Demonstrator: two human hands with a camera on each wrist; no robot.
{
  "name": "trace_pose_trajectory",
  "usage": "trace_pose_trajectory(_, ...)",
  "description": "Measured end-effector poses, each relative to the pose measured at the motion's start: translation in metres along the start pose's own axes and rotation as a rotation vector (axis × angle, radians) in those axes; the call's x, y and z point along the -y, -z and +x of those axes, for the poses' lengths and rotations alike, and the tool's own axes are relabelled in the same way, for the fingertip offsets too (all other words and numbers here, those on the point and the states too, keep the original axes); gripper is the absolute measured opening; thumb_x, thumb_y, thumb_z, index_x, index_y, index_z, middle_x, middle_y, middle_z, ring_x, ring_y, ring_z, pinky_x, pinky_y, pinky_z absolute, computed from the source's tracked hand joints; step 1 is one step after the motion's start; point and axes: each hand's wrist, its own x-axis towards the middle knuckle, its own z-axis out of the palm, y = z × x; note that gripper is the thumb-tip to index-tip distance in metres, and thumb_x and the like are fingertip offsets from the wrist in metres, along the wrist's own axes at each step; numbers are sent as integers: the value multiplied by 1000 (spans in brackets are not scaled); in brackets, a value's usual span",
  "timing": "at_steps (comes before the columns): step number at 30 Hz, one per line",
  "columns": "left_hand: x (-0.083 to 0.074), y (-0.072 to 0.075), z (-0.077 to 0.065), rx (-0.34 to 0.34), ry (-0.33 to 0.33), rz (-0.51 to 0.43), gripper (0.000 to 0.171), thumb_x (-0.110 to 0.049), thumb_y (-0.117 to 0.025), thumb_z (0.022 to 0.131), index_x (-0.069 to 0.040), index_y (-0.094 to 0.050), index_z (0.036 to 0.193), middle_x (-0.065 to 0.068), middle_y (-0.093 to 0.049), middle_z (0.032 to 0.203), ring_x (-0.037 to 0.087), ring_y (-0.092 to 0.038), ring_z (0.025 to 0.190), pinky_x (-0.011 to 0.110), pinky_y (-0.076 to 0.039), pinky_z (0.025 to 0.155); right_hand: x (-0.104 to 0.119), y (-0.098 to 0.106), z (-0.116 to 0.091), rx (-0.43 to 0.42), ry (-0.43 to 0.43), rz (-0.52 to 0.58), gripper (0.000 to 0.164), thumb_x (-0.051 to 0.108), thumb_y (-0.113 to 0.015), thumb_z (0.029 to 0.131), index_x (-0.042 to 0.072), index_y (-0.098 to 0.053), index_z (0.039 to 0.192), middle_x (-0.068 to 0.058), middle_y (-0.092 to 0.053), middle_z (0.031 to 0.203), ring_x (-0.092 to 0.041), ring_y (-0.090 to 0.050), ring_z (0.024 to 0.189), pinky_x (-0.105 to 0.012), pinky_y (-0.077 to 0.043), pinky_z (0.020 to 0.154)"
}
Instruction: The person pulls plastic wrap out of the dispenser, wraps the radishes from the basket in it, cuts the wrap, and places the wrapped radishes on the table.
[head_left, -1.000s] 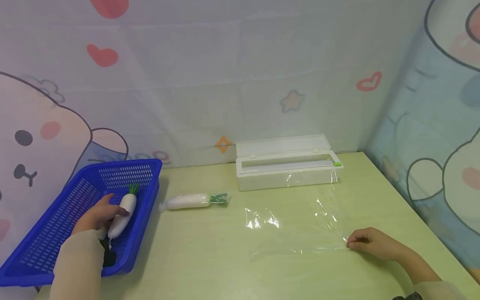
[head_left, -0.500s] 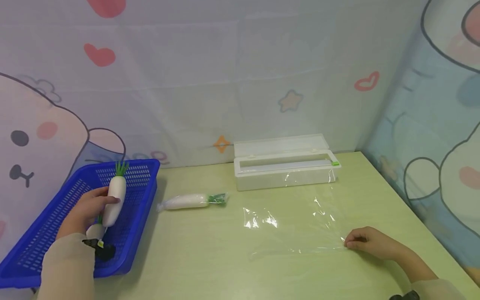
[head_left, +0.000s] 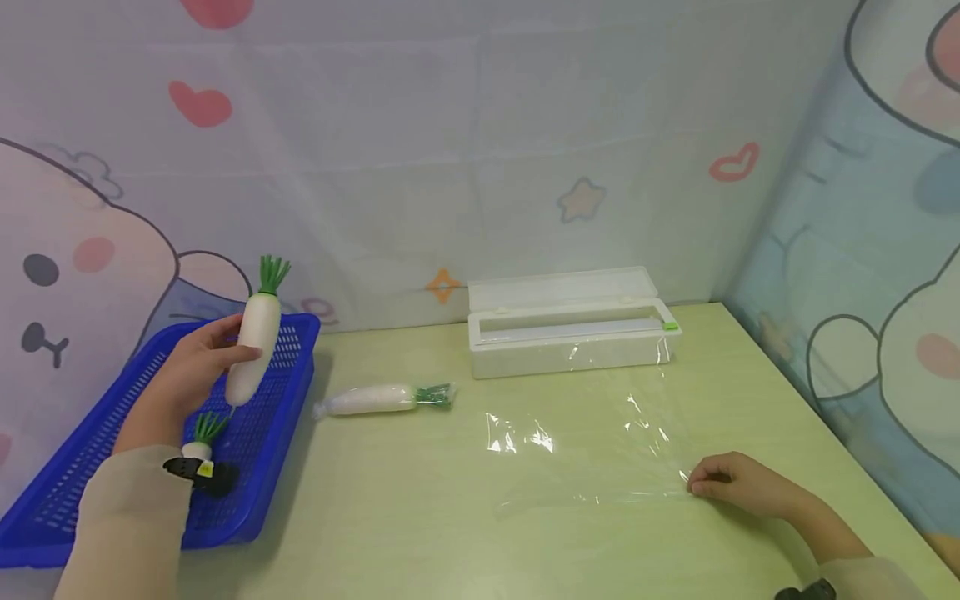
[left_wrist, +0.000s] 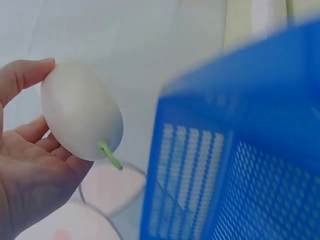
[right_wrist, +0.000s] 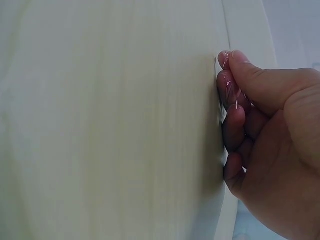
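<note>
My left hand (head_left: pixel 197 367) grips a white radish (head_left: pixel 258 337) with green leaf stubs, holding it up above the blue basket (head_left: pixel 273 467). In the left wrist view thumb and fingers wrap the radish (left_wrist: pixel 82 107) from the side, its root tip facing the camera. My right hand (head_left: pixel 746 486) pinches a corner of clear plastic wrap (head_left: pixel 592 467) low over the table; the right wrist view shows film between thumb and forefinger. That sheet runs back to a white wrap dispenser (head_left: pixel 573 360) whose lid is raised. Another radish (head_left: pixel 375 400), covered in film, lies between basket and dispenser.
Inside the basket one more radish (head_left: pixel 198 450) is partly hidden by my left wrist. A green slider (head_left: pixel 671 326) sits at the dispenser's right end. A printed cloth (head_left: pixel 375 167) hangs behind the pale green table (head_left: pixel 390 500).
My left hand has lifted the radish up from inside the basket, uncovering the leaves of another one below. The right hand keeps its pinch on the wrap, nearly still.
</note>
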Motion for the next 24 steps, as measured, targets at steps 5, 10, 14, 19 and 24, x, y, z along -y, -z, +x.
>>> trace_pose_trajectory(5, -29, -24, -1, 74, -86, 0, 79, -16, -60, 96, -6, -7, 155, 30, -22, 153, 48, -31, 134, 64, -30, 104, 1, 0, -1, -1, 17, -6, 9, 11, -60, 94, 12, -68, 91, 8, -66, 89, 5, -53, 83, -21, -46, 70)
trace_pose_trajectory(10, -51, -52, 2, 144, -154, 8, 75, -10, -60, 94, -7, -15, 155, 26, -31, 149, 44, -36, 131, 63, -36, 101, 2, -1, -1, 12, 13, 21, 9, 9, -59, 95, 9, -67, 92, 8, -66, 89, 4, -53, 83, -21, -46, 70)
trace_pose_trajectory(14, -66, -76, 4, 191, -186, 23, 74, -8, -63, 92, -9, -22, 154, 24, -37, 145, 41, -40, 129, 59, -40, 99, 2, -2, -1, 9, 5, 30, 9, 9, -59, 95, 9, -67, 91, 8, -66, 88, 4, -52, 82, -21, -46, 69)
trace_pose_trajectory(19, -81, -107, 5, 275, -242, 9, 72, -6, -64, 89, -8, -29, 151, 24, -44, 138, 40, -46, 123, 47, -49, 90, 2, -1, -2, 5, 9, 35, 9, 9, -59, 95, 8, -67, 91, 8, -66, 88, 4, -53, 82, -21, -46, 70)
trace_pose_trajectory(24, -91, -136, 6, 345, -285, -12, 70, -4, -65, 86, -5, -34, 148, 24, -47, 135, 39, -49, 119, 40, -53, 79, 2, 0, -2, 4, 9, 42, 9, 9, -59, 95, 8, -68, 92, 7, -66, 89, 4, -53, 83, -21, -46, 70)
